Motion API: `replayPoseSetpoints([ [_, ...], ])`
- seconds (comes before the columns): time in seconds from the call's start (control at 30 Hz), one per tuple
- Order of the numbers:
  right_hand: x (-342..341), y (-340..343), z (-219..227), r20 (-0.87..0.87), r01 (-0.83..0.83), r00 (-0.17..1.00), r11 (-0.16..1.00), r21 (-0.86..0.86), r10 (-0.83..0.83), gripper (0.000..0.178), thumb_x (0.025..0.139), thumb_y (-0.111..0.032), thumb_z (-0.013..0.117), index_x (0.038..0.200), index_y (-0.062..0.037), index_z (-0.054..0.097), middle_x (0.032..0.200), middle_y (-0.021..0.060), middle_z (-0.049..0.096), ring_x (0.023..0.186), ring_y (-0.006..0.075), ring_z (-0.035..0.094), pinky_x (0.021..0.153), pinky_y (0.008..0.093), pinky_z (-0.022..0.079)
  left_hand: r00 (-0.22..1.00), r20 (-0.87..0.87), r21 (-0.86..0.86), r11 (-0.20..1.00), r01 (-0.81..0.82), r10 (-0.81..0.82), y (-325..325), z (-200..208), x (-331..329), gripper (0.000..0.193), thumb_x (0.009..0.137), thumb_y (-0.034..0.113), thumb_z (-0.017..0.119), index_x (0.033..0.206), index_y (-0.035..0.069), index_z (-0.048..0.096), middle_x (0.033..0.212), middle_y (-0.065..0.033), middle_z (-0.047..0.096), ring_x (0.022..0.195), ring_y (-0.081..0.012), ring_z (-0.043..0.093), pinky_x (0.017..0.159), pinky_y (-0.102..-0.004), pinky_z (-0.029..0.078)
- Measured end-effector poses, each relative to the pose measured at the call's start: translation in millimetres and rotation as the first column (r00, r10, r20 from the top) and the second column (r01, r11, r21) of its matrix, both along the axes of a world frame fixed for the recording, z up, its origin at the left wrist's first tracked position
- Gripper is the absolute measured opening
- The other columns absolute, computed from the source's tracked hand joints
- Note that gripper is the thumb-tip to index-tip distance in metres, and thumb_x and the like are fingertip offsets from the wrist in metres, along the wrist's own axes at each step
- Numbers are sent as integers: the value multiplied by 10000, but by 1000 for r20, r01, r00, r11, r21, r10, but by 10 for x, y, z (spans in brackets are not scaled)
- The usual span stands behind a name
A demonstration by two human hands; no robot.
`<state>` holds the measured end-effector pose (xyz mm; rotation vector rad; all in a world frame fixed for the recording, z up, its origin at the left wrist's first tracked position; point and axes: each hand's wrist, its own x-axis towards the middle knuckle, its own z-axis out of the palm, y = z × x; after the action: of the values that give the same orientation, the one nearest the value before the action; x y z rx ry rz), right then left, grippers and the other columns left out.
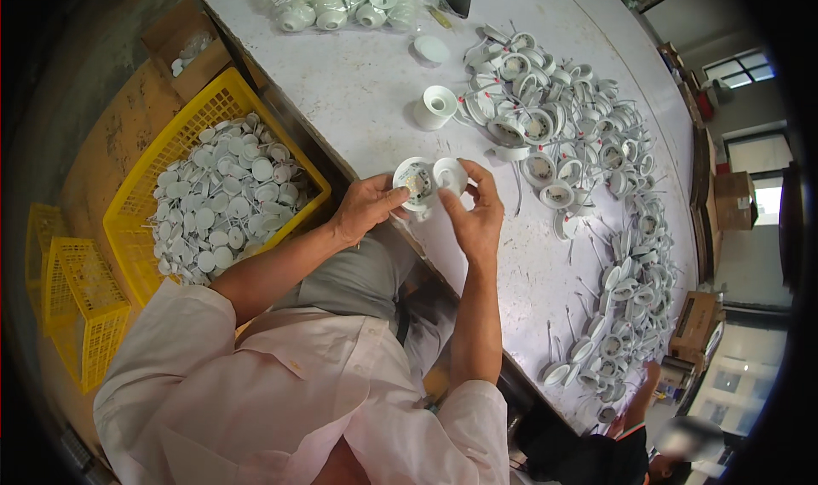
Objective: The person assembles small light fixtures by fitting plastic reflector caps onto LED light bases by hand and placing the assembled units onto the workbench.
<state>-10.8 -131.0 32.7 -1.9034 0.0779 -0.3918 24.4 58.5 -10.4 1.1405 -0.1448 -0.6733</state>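
Over the near table edge, my left hand is closed on a round white lamp housing, its open face turned up and a circuit board with small parts showing inside. My right hand pinches a white round cover between thumb and fingers, close against the housing's right rim. Beyond both hands, a white spool-shaped stand sits on the table, with a white disc lying farther back. To the right spreads a long heap of white lamp housings with wires.
A yellow plastic basket full of small white discs stands left of the table. Clear bags of white lamp parts lie at the back. A co-worker's arm reaches toward the heap at lower right. Yellow crates are far left.
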Motion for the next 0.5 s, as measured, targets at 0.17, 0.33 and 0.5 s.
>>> replayPoseSetpoints([
  [0.17,-192,72,19,79,-81,992,984,-157,94,595,630,-38,788,1183,-25,568,1215,142,542,1122,280,536,922,357,447,1000,9,46,999,27,-28,-80,18,-65,343,926,315,588,1054,-2,602,865,-37,633,603,-47,475,530,-178,355],
  [0.33,-267,108,25,28,-130,991,984,-123,134,706,602,-49,811,1254,-34,539,1273,153,497,1167,300,509,942,381,449,1000,8,-3,1000,12,-12,-131,103,-141,357,886,293,650,1049,-23,631,855,-51,642,701,-84,594,598,-205,463],
  [0.5,-388,83,-60,1,-15,1000,992,125,15,631,686,-37,769,1272,-33,535,1221,129,546,1070,216,570,844,326,500,999,44,65,998,23,-26,-151,111,-158,318,870,240,657,1025,-36,636,840,-52,648,718,-91,602,632,-209,482],
])
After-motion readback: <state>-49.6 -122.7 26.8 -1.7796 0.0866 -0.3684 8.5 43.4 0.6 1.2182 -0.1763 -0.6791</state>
